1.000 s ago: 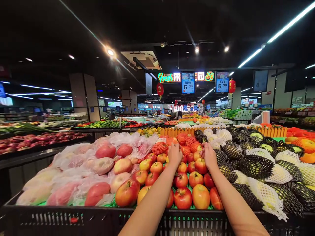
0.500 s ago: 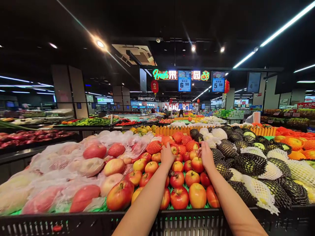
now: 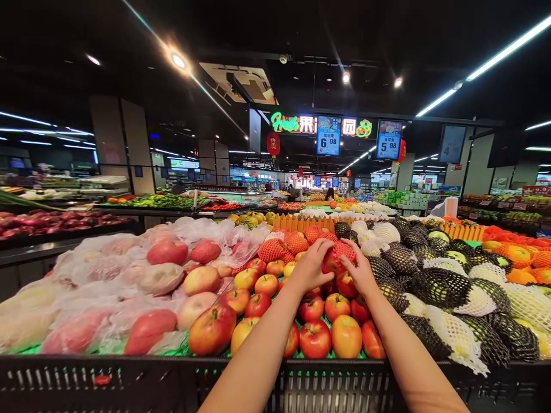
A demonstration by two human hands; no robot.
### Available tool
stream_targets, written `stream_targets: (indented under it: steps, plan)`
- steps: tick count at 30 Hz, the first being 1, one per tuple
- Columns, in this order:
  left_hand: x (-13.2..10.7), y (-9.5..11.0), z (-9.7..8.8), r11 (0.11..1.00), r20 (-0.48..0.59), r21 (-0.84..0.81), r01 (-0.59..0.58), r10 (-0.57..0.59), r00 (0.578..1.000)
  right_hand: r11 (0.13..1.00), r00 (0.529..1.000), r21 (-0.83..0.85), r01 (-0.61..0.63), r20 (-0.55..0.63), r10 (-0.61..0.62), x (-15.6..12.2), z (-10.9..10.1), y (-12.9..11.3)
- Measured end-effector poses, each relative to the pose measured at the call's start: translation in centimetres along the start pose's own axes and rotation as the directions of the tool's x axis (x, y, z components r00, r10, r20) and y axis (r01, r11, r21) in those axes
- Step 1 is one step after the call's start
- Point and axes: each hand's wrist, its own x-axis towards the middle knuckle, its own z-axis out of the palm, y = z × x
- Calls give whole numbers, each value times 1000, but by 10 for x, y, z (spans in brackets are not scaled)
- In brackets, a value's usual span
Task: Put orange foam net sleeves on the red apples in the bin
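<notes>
Between my two hands is an apple in a red foam net (image 3: 337, 258), just above the loose apples. My left hand (image 3: 313, 268) curls round its left side, fingers over the top. On the right side, the fingers of my right hand (image 3: 360, 272) close against the net. Bare red and yellow apples (image 3: 315, 338) lie in rows below my wrists on a green liner. Several more apples in red foam nets (image 3: 272, 250) sit behind and to the left of my hands. My forearms hide part of the apple rows.
Large plastic-wrapped fruits (image 3: 148, 331) fill the left side. Green fruits in black and white nets (image 3: 437, 287) are heaped at right. A black crate edge (image 3: 327, 381) runs along the front. Behind stands a low orange picket fence (image 3: 297, 222). Price screens (image 3: 329, 136) hang overhead.
Both hands have come closer together. They were apart over the apples and now hold a red-netted apple between them. The view has shifted slightly.
</notes>
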Motion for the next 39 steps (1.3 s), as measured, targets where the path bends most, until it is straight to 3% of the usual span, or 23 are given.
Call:
stream_targets:
  steps: [2, 4, 8, 10, 15, 20, 24, 29, 32, 34, 36, 37, 39]
  plan:
    - [-1, 2, 1, 999, 96, -39, 19, -16, 995, 1000, 1000, 0, 19, -15, -19, 0, 0, -2]
    - [-2, 1, 2, 996, 115, -67, 53, -45, 992, 998, 999, 60, -4, -45, 7, 2, 2, -2]
    - [-3, -3, 7, 984, -63, -121, 128, -136, 989, 945, 981, 310, -101, -128, 147, 8, 4, 4]
    - [-2, -5, 8, 979, -143, -140, 150, -170, 975, 931, 973, 344, -118, -150, 178, 10, 5, 7]
    - [0, -6, 9, 971, -119, -186, 151, -174, 978, 938, 977, 325, -120, -127, 169, 11, 4, 9]
    - [2, 0, 7, 922, -166, -348, 170, -239, 957, 943, 957, 311, -123, -213, 195, 11, 2, 15]
    - [5, 6, 7, 774, -97, -587, 239, -360, 928, 959, 897, 256, -119, -387, 215, 12, -4, 27]
    - [8, -1, 6, 575, -63, -782, 242, -460, 886, 991, 739, 100, -86, -661, 131, 11, -15, 35]
    - [8, -9, 8, 632, -63, -699, 336, -522, 851, 995, 701, 43, -93, -707, 96, 9, -17, 30]
    - [7, -12, 10, 702, -85, -504, 503, -620, 780, 996, 706, 13, -85, -705, 69, 9, -15, 24]
    - [5, -13, 13, 699, -93, -250, 670, -706, 702, 998, 717, -5, -68, -695, 45, 9, -13, 19]
    - [4, -13, 14, 686, -74, -131, 715, -726, 683, 998, 720, -8, -60, -693, 38, 9, -12, 18]
    - [2, -13, 16, 688, -5, 41, 724, -725, 689, 998, 720, -8, -58, -693, 36, 9, -11, 17]
